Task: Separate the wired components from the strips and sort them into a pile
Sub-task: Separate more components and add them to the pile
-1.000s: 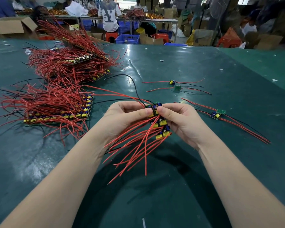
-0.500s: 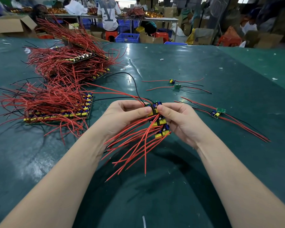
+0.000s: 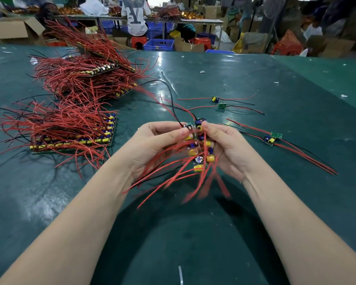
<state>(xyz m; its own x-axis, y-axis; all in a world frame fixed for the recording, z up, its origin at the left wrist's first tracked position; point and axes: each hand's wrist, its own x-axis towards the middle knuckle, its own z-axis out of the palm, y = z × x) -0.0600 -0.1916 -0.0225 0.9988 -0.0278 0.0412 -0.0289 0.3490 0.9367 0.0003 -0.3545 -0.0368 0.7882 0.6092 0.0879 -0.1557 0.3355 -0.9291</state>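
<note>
Over the green table (image 3: 255,79), the left hand (image 3: 156,145) and right hand (image 3: 224,149) both pinch the strip (image 3: 197,149), apparently snapping off its top component (image 3: 188,126); next, drop it among the separated components (image 3: 270,138) at right

Glossy, scuffed green table covering (image 3: 255,83); smooth red plastic-sheathed wires (image 3: 70,124); matt brown cardboard box (image 3: 12,30); blue plastic crate (image 3: 158,45).
</note>
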